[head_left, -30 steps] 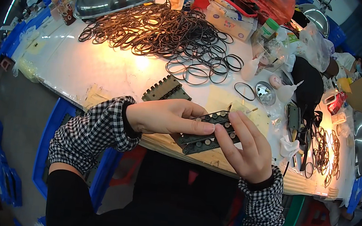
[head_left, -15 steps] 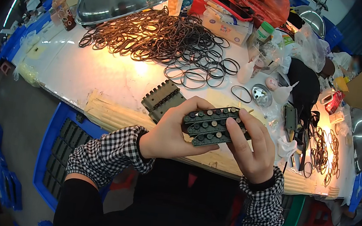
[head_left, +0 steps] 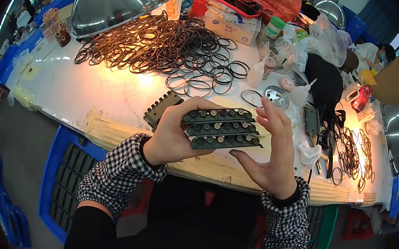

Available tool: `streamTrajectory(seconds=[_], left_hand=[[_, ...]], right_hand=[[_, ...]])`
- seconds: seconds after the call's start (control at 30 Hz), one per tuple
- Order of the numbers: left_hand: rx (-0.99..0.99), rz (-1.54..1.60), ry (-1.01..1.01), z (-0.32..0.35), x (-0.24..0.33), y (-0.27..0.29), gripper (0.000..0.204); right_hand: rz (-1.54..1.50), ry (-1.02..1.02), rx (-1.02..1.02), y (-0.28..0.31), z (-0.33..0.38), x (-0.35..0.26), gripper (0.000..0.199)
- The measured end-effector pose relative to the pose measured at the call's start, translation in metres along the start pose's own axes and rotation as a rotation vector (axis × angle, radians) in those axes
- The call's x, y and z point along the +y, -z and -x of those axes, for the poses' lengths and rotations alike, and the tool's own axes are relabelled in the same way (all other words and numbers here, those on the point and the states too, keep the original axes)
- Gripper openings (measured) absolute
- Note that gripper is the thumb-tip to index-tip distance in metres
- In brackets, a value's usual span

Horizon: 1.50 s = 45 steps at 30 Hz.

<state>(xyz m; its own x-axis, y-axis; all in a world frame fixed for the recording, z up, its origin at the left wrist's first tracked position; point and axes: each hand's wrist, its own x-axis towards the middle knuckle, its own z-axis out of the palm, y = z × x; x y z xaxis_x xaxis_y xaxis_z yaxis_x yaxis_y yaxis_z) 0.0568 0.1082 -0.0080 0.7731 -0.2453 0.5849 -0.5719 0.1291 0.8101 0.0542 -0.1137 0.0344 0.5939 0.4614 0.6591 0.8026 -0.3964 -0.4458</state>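
Three stacked green strips between left hand fingers and right hand.

Your left hand is closed in a grip; your right hand is open, fingers spread, thumb extended.

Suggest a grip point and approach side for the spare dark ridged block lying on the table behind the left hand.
Probably best by its two long edges, coming from above. The ridged block lies flat on the white table, slanted, its near end hidden behind the left hand. The far end is free, with bare table beside it. The top is toothed, so a pinch across the narrow width should hold better than pressing on the face.
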Motion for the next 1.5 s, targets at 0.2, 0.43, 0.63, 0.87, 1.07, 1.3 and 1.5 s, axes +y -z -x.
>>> streamTrajectory(seconds=[0.2,0.43,0.63,0.87,1.07,1.3,1.5], left_hand=[[-0.076,-0.037,-0.067,-0.007,-0.008,0.005,0.057],[-0.060,0.002,-0.053,-0.007,-0.013,0.003,0.058],[0.019,0.126,0.124,-0.001,-0.013,-0.005,0.059],[0.010,0.074,0.059,-0.002,-0.015,-0.006,0.062],[0.000,0.026,-0.018,-0.003,-0.018,-0.003,0.063],[-0.063,-0.126,-0.126,-0.011,-0.013,0.004,0.059],[-0.021,-0.048,-0.087,-0.008,-0.011,-0.003,0.059]], right_hand=[[-0.075,-0.091,-0.087,0.008,0.004,0.012,0.063],[-0.087,-0.104,-0.079,0.006,0.004,0.012,0.068],[-0.004,-0.037,-0.060,-0.011,0.006,0.012,0.085],[-0.134,-0.110,-0.086,-0.015,0.011,0.016,0.085],[-0.159,-0.119,-0.098,-0.015,0.013,0.018,0.067],[-0.236,-0.122,-0.085,-0.015,0.013,0.018,0.061],[-0.240,-0.117,-0.073,-0.018,0.012,0.019,0.064]])
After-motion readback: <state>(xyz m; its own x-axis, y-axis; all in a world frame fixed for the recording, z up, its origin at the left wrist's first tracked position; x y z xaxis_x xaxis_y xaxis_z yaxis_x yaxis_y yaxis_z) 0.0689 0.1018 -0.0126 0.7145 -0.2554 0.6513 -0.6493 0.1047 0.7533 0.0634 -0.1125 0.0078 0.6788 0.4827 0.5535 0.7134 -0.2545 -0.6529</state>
